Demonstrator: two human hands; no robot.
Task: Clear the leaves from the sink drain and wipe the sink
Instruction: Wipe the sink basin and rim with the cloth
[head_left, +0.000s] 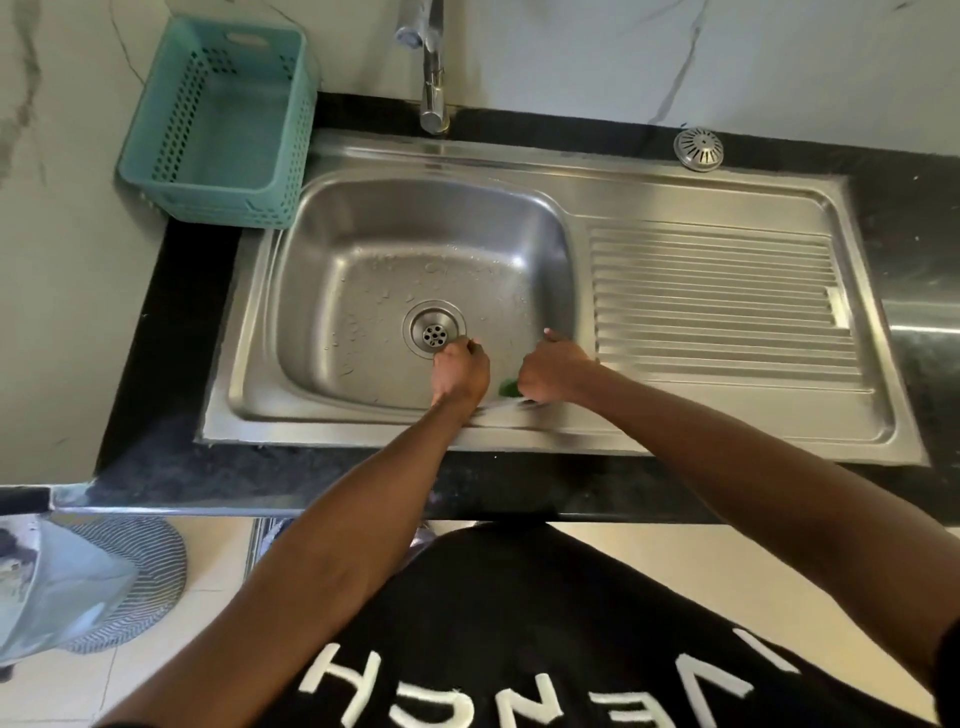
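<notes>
The left hand (461, 371) is curling shut beside the drain (434, 334), its grip seemingly pinching something too small to tell; the right hand (550, 374) is closing on green leaves (509, 388) at the sink (363, 270) basin's near edge. The drain is looking clear, so, I judge, discarding the leaves and wiping are next; the shirt (519, 649) lettering is reading upside down, partly "ENCH".

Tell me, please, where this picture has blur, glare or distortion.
Head view: the right hand and the green thing under it are motion-blurred; glare brightens the sink basin wall; the wide lens bends the black counter edges; the drain is sharp.
</notes>
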